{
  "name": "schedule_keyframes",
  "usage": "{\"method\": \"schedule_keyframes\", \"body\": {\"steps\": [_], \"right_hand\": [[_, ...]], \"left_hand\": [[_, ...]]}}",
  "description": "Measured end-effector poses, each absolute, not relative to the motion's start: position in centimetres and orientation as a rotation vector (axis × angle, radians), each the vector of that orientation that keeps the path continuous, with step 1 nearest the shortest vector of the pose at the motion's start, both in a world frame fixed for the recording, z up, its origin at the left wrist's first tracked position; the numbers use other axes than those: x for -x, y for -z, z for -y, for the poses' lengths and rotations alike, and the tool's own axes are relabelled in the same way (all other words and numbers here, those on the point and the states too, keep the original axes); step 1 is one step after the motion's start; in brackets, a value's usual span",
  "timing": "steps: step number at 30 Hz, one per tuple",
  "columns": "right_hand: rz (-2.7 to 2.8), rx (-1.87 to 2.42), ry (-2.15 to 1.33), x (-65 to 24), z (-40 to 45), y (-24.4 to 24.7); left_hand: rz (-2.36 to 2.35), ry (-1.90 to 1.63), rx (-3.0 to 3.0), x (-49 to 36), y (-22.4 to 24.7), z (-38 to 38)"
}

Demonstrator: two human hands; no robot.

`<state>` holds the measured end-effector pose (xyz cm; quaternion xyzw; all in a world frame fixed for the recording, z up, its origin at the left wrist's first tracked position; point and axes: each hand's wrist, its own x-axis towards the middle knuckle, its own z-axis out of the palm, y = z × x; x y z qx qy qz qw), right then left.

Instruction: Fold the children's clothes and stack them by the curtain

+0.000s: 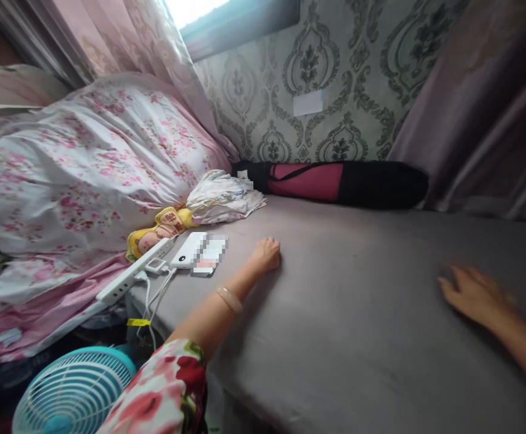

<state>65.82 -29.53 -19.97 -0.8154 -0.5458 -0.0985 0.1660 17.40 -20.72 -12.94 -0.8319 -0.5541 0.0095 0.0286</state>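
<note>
The grey sheet (344, 343) is laid flat, and towards its left edge the left hand (268, 253) is rested with its fingers folded in, though whether any cloth is pinched cannot be told; over its right part the right hand (475, 295), blurred, is held with fingers loosely spread, and contact cannot be made out. Near the left edge a white phone (188, 250) is laid beside a power strip (131, 274), a bundle of cloth (224, 199) is heaped at the far left corner, and a long bag (308, 181) is stretched along the far edge.
</note>
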Motion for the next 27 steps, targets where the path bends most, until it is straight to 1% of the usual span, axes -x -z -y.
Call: {"method": "schedule_keyframes", "body": {"steps": [3,6,10,14,21,23,24,26,27], "right_hand": [[1.753,2.329,-0.010,-55.6,27.1,18.2],[1.959,2.251,-0.064,-46.9,25.5,16.8],[2.155,2.128,-0.149,-39.2,24.4,16.2],[2.204,2.079,-0.176,-35.3,24.5,16.5],[2.207,2.018,0.035,-34.7,25.5,17.0],[2.199,2.016,0.047,-34.7,25.5,17.0],[2.194,2.014,0.048,-34.7,25.5,17.1],[2.185,2.010,0.037,-34.7,25.4,17.2],[2.182,2.008,0.029,-34.7,25.3,17.3]], "left_hand": [[1.714,-0.040,2.581,-18.0,12.5,20.2],[1.722,-0.041,2.601,-18.1,12.0,19.6],[1.751,-0.016,2.616,-17.8,11.8,18.5],[1.773,0.049,2.651,-17.2,11.8,17.6],[1.861,0.195,2.865,-13.2,10.7,14.9],[1.936,0.311,2.932,-10.9,10.1,13.6],[2.093,0.539,2.926,-9.6,9.7,12.9],[2.356,0.999,2.567,-6.7,8.9,11.5],[2.396,1.056,2.424,-5.2,8.4,10.8]]}}
